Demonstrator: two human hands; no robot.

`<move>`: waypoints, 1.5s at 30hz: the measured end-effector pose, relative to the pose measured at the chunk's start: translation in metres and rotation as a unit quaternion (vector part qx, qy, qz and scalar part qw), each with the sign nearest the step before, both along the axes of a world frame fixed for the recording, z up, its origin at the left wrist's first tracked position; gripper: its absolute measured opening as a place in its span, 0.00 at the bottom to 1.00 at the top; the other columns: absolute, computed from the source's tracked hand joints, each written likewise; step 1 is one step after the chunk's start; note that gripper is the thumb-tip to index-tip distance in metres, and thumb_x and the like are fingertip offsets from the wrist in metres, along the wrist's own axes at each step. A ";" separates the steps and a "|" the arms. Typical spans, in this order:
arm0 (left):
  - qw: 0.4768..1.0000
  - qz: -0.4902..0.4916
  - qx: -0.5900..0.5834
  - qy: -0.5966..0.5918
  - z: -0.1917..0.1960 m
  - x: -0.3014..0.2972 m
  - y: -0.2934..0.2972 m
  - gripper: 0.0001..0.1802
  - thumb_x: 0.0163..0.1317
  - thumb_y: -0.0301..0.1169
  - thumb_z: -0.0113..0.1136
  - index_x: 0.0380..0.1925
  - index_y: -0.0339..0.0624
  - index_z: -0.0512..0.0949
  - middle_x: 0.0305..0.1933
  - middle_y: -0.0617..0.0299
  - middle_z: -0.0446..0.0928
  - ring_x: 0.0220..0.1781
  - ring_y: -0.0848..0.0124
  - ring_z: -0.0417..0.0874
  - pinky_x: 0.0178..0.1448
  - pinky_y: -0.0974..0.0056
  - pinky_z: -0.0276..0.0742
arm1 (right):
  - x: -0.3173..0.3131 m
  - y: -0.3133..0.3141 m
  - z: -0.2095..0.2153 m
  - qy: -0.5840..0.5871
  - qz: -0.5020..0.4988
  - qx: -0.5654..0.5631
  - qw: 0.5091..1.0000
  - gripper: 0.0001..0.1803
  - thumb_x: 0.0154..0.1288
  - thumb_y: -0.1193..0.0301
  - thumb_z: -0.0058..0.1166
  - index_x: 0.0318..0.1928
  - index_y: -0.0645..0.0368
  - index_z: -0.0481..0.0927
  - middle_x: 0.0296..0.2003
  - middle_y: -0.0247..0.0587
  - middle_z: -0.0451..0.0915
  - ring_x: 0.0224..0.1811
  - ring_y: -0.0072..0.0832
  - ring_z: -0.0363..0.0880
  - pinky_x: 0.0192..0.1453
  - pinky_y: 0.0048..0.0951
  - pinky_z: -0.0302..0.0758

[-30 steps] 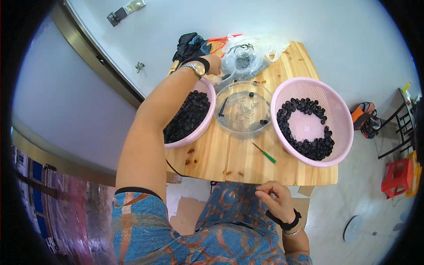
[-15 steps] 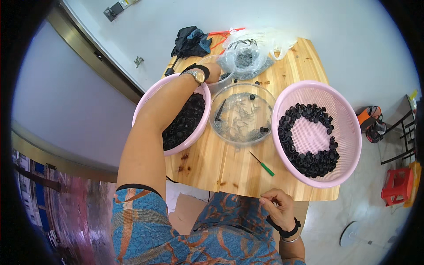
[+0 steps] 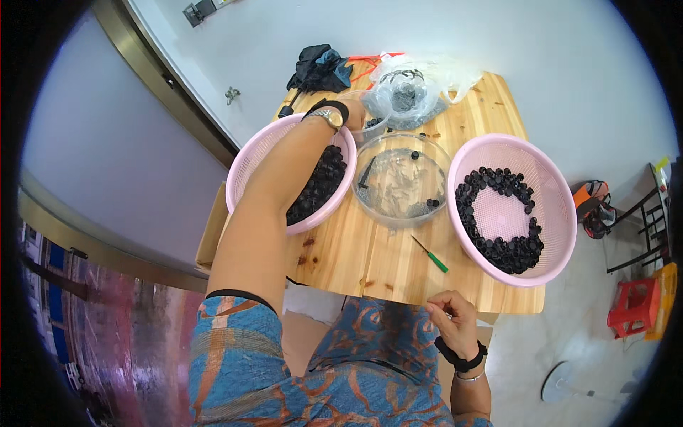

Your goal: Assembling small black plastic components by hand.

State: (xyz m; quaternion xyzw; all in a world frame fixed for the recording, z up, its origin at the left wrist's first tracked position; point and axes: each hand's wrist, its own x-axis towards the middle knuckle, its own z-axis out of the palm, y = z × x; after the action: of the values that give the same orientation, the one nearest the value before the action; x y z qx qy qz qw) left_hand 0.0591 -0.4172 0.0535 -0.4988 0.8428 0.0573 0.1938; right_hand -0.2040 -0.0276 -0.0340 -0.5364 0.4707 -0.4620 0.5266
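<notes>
- Reaching across the left basket (image 3: 351, 164), the left hand (image 3: 356, 114) dips into the clear tub (image 3: 382, 114); little of this has changed over the last second.
- Its fingers are hidden by the hand itself and the tub, so I cannot tell whether they are spread or pinching something.
- The right hand (image 3: 455, 324) has stayed by the counter's (image 3: 327, 267) near edge, fingers curled, thumb close to them; whether a small thing is between them cannot be told.
- The view has shifted slightly, and a tan panel (image 3: 211, 231) now shows at the left; the things on the counter keep the same layout.
- That suggests the left hand is still occupied at the tub, with the right one idle or steady.
- Black caps (image 3: 509, 252) lie in the tub, in both baskets and in the round dish (image 3: 398, 219); in the right basket (image 3: 565, 213) they form a broken ring.
- The green screwdriver (image 3: 435, 260) lies untouched, nearer the right hand.
- No brand, label or writing can be made out on the baskets, tub, dish or screwdriver.
</notes>
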 end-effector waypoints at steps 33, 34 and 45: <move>0.998 -0.055 0.010 0.041 -0.007 -0.006 0.003 0.20 0.39 0.43 0.68 0.29 0.41 0.81 0.24 0.63 0.79 0.25 0.71 0.77 0.30 0.65 0.72 | -0.008 0.021 0.034 0.129 -0.028 -0.056 0.990 0.06 0.59 0.72 0.56 0.32 0.62 0.76 0.19 0.30 0.73 0.19 0.14 0.66 0.22 0.18 0.63; 0.997 -0.058 0.011 0.041 -0.008 -0.010 0.004 0.20 0.39 0.43 0.68 0.29 0.41 0.81 0.24 0.63 0.79 0.25 0.71 0.77 0.30 0.65 0.72 | -0.009 0.023 0.032 0.118 -0.025 -0.050 0.991 0.06 0.58 0.72 0.56 0.32 0.62 0.76 0.19 0.30 0.73 0.19 0.14 0.65 0.22 0.18 0.63; 0.991 -0.074 -0.027 0.111 -0.025 -0.001 -0.021 0.06 0.41 0.28 0.56 0.22 0.42 0.79 0.23 0.57 0.78 0.27 0.65 0.78 0.31 0.63 0.71 | -0.042 0.021 0.087 0.208 -0.027 -0.157 0.965 0.06 0.57 0.73 0.57 0.31 0.61 0.75 0.19 0.33 0.72 0.18 0.16 0.66 0.22 0.18 0.63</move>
State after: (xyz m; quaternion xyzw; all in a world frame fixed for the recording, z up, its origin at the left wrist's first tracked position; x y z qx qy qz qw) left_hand 0.0579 -0.4385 0.0289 -0.4311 0.8947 0.0749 0.0895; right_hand -0.2460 -0.0065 0.0532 -0.6836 0.5058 -0.4221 0.3141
